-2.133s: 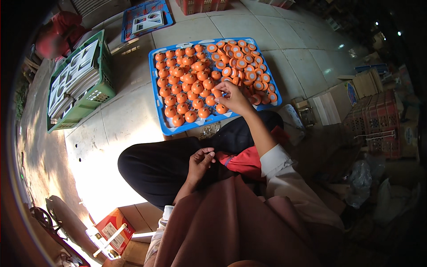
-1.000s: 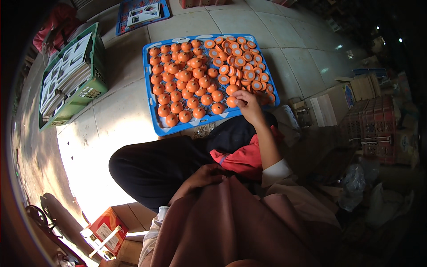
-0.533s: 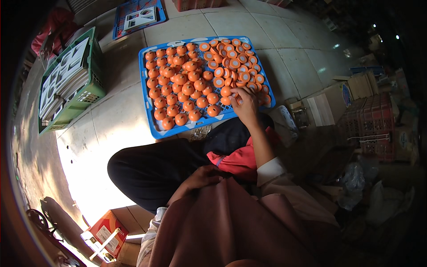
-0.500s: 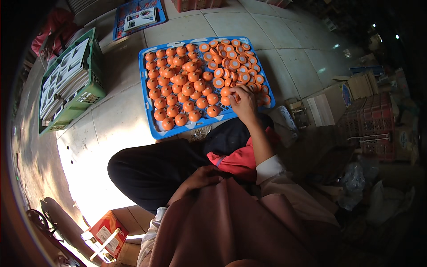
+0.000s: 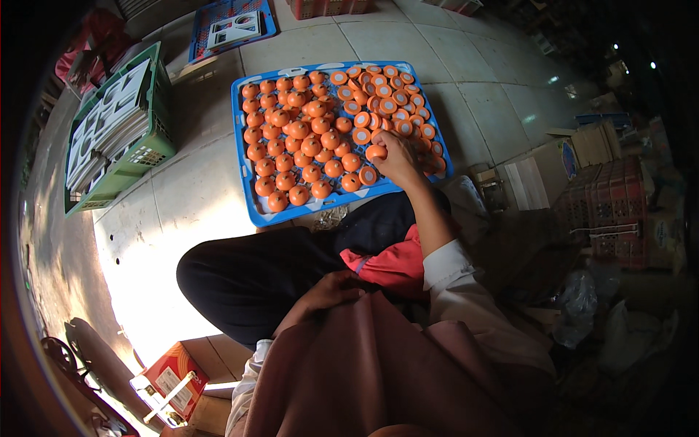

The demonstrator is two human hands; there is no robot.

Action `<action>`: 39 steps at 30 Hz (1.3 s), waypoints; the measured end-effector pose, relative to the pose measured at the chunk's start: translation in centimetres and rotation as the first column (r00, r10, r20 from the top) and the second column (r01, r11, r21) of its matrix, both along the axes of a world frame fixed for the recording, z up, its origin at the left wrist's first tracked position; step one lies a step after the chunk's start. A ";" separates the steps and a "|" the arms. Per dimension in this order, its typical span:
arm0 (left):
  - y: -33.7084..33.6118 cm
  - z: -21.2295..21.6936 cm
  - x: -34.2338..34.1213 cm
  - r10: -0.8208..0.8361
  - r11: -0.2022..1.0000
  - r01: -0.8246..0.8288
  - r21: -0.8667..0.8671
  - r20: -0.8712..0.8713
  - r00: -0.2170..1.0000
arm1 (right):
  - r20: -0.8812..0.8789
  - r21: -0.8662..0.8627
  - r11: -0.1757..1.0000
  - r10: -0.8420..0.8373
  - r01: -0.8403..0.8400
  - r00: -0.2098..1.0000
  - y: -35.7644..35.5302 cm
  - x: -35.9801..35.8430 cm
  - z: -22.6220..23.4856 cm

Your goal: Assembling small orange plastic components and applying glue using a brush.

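The right hand [image 5: 397, 156] reaches out over the near right part of the blue tray [image 5: 244, 156], fingers curled around one orange cap [image 5: 376, 151] held just above the others. The left hand [image 5: 331, 288] rests loosely closed on the dark trouser leg [image 5: 247, 273], near the lap, holding nothing that shows. The tray lies on the tiled floor [image 5: 466, 73], filled with rows of orange caps [image 5: 298, 138]. Left of the tray stands a green crate [image 5: 156, 149] stacked with printed cards. Beyond the tray lies another blue tray [image 5: 200, 33]. Well nearer than the tray, at the lower left, sits a red carton [image 5: 171, 375].
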State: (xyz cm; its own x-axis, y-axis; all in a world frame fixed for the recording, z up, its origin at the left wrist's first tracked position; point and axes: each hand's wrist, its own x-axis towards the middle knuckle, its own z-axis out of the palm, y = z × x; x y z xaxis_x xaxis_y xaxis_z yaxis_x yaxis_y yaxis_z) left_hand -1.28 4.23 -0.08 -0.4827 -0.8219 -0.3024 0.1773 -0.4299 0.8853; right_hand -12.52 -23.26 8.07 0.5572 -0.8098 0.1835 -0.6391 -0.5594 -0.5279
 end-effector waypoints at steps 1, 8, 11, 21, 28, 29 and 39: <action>0.0 0.1 0.0 -0.027 1.000 0.027 0.002 0.019 0.999 | 0.063 -0.042 0.999 0.006 -0.003 0.998 0.1 -0.1 0.1; -0.1 0.6 0.1 0.017 0.999 -0.017 -0.030 -0.003 1.000 | 0.310 0.270 0.963 -0.115 0.029 0.944 2.9 -3.1 1.4; -0.1 0.7 0.0 0.006 0.997 -0.004 -0.072 0.031 1.000 | 0.209 0.075 0.997 -0.023 0.008 0.978 5.3 -3.8 0.7; 0.1 0.3 -0.3 0.076 0.993 -0.072 -0.095 0.035 0.997 | 0.098 -0.252 0.966 0.077 -0.050 0.992 6.0 -3.0 0.6; -0.3 1.3 -0.1 0.221 0.967 -0.220 0.126 0.008 0.975 | -0.038 -0.294 0.954 0.044 -0.053 0.998 8.3 2.1 0.6; -0.4 1.4 -0.1 0.245 0.964 -0.243 0.109 0.000 0.970 | -0.033 -0.296 0.954 0.045 -0.052 0.998 8.5 2.6 0.6; -1.0 3.2 0.8 0.440 0.896 -0.436 0.080 -0.044 0.897 | -0.261 -0.132 0.988 0.048 -0.085 0.964 8.1 3.2 1.2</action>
State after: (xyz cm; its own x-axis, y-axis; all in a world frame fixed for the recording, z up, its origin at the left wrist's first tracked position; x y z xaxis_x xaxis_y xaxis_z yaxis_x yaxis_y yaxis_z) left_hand -0.51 3.23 3.16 -0.0971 -0.9333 -0.3458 0.4131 -0.3539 0.8391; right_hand -9.33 -15.12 9.25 0.6523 -0.7455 0.1368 -0.7014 -0.6621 -0.2641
